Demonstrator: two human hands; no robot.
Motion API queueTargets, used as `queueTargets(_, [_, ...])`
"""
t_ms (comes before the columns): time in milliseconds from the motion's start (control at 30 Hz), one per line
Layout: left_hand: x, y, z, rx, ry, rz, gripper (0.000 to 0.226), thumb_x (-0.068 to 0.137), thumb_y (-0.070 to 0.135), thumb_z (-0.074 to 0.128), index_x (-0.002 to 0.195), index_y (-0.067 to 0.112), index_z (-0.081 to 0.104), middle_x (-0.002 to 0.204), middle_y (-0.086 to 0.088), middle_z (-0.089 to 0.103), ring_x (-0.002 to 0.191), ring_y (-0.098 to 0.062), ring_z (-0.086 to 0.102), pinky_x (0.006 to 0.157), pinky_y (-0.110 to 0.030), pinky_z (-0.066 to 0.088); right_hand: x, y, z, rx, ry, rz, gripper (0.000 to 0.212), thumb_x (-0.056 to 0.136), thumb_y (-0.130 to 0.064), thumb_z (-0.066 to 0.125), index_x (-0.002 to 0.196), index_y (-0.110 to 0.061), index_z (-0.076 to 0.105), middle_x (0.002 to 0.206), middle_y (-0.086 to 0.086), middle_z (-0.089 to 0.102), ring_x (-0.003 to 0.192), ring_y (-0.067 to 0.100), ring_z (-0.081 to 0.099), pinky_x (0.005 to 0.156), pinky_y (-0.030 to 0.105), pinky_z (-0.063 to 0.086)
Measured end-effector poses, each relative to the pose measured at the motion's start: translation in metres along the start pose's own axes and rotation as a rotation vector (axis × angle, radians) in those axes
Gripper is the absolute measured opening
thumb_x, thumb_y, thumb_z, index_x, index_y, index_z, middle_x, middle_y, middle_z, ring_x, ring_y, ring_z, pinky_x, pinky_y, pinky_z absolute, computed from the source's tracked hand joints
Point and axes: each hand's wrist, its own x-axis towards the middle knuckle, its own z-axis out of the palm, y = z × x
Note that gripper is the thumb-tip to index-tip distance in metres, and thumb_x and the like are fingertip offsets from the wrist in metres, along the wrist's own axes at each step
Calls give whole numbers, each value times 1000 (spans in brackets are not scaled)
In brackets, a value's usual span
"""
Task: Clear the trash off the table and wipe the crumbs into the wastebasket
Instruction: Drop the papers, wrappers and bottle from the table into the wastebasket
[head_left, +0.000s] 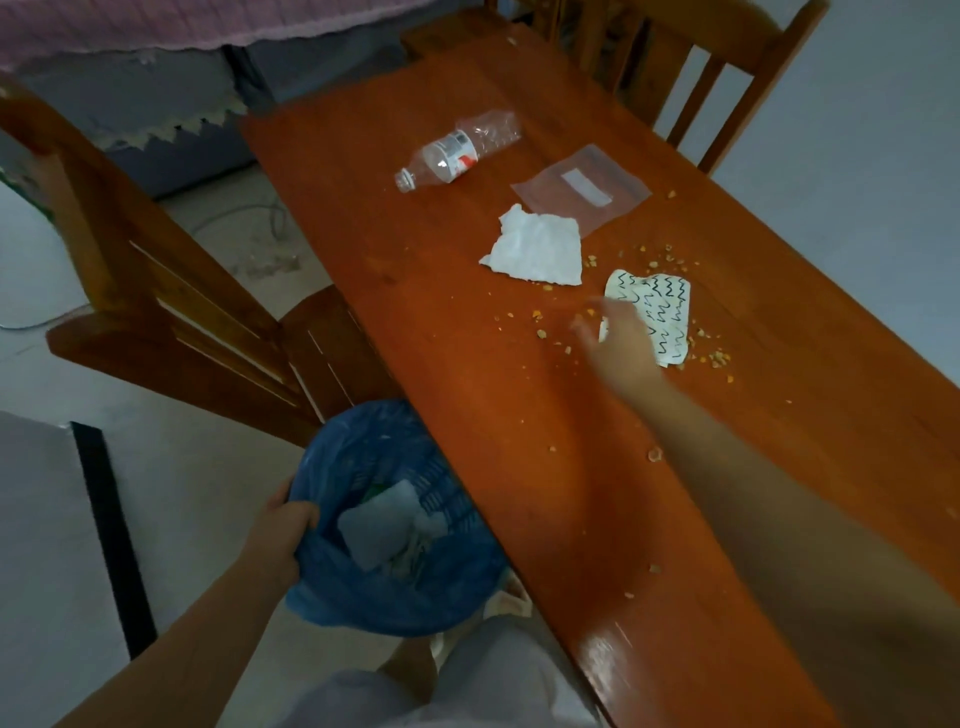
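My left hand (283, 525) grips the rim of a wastebasket (363, 597) lined with a blue bag, held against the near left edge of the orange wooden table (493, 441). Some trash lies inside it. My right hand (618, 343) is blurred, fingers apart, over the left edge of a paper scrap with black squiggles (662, 312). A crumpled white tissue (540, 249) lies beyond it, then a clear plastic bag (582, 189) and an empty plastic bottle (460, 150) on its side. Crumbs (717, 358) are scattered around the scrap and toward me.
A wooden chair (171, 312) stands at the table's left side, close to the wastebasket. Another chair (701, 67) sits at the far end. A bed with a pink cover (156, 31) is at the back left. My knees (467, 686) are below the table edge.
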Motion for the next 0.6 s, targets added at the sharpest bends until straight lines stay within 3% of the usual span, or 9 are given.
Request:
queueTargets(67, [3,2,0,6,-2,-2,73,73,-19,30,135,16,48,90,-14,60,76,-36,56,61,-40,50,38,30,-11,-104,49,148,57,91,-36,52,139,-11,34,148,14,31,137,30,29,109,44,29])
queueTargets(200, [7,8,-1,-2,-16,-13,71,74,-19,28,132,16,49,89,-14,60,77,-37,56,65,-40,51,64,73,2,-275,-66,304,73,90,-39,53,146,-10,17,156,14,11,144,32,10,116,49,16])
queueTargets(367, [16,14,-3,10,-19,-42,77,72,-19,29,135,21,48,100,-17,61,84,-40,58,71,-46,53,61,80,12,-368,107,261,34,93,-8,39,125,-8,49,138,17,46,123,36,46,100,52,42])
queueTargets(600, [20,20,-1,12,-39,-15,73,73,-18,29,134,17,48,96,-18,61,83,-40,58,65,-42,52,70,82,4,-342,175,375,24,91,-13,48,111,-7,58,118,19,57,109,37,53,92,52,46])
